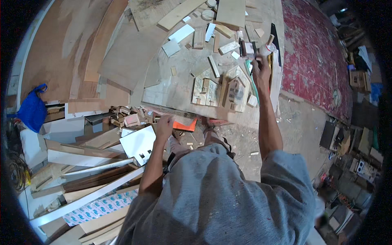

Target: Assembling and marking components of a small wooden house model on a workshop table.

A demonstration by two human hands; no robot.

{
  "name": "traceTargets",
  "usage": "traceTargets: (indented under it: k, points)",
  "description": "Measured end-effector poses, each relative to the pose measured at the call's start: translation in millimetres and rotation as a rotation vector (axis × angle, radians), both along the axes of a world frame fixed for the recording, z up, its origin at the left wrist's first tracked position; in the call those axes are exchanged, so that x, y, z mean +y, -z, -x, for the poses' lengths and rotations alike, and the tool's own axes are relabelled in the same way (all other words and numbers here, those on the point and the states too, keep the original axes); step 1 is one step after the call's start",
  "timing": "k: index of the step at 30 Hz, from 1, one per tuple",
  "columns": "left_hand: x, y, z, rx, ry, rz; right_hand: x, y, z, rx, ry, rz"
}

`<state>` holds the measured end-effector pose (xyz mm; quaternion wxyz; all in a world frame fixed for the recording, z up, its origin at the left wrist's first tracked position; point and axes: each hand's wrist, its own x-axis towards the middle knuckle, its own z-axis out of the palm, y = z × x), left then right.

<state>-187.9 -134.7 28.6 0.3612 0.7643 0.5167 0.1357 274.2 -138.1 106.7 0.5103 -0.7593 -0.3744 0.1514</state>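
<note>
My left hand (164,127) hangs near the bench's front edge with its fingers curled. Right beside it is an orange object (184,125) with a dark, jagged lower edge; whether the fingers grip it is unclear. My right hand (261,68) reaches over the right side of the bench, fingers bent together next to a whitish jar (267,50) with a stick standing in it. What these fingers hold is hidden. Two small wooden house-shaped pieces, a left one (205,90) and a right one (236,90), lie on the worktable (163,96) between my hands.
Wood offcuts (199,38) and white blocks (181,33) cover the table's far part. Large plywood sheets (61,53) lie left. Below them are piled boards (94,159) and a blue bag (32,108). A worn red surface (314,57) lies right, with clutter beyond.
</note>
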Motion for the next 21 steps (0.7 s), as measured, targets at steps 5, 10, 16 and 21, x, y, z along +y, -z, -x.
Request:
traceTargets:
  k: [5, 10, 16, 21]
  points:
    - [65.1, 17.3, -71.3, -0.160, 0.208, -0.013, -101.0, 15.9, 80.8, 0.577, 0.099, 0.015]
    - [81.3, 23.5, -109.6, -0.226, 0.377, -0.043, -160.8, 49.0, 176.6, 0.557, 0.096, 0.074]
    - [86.9, 23.8, -117.8, -0.185, 0.464, -0.101, -174.3, 47.0, 226.5, 0.497, 0.064, 0.223]
    - [88.3, 22.0, -119.6, -0.180, 0.472, -0.075, -158.9, 39.5, 226.8, 0.590, -0.001, 0.233]
